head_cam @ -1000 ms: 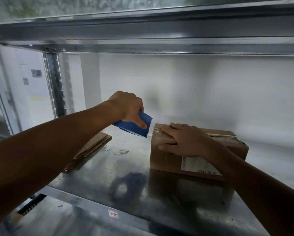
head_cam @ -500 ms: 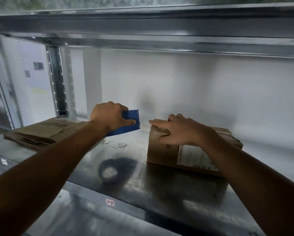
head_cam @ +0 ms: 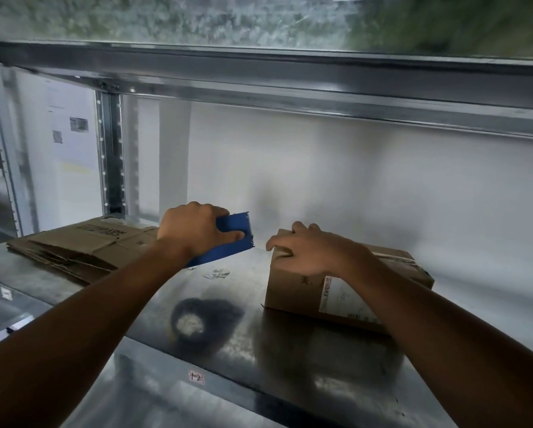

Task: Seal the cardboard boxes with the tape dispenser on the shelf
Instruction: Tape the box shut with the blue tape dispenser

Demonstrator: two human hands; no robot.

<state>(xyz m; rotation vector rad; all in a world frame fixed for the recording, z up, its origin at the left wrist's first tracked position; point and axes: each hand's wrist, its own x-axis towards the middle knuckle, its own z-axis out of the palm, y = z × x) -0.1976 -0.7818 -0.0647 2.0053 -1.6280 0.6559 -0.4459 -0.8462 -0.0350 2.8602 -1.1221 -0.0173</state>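
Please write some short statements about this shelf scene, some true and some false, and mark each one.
1. The left hand grips the blue tape dispenser. True.
2. The right hand holds the cardboard box at its left end. True.
3. The tape dispenser touches the box. False: a gap of bare shelf shows between them.
4. The flattened cardboard lies right of the box. False: it lies at the left, behind the left arm.
5. A white label is on the box's front side. True.
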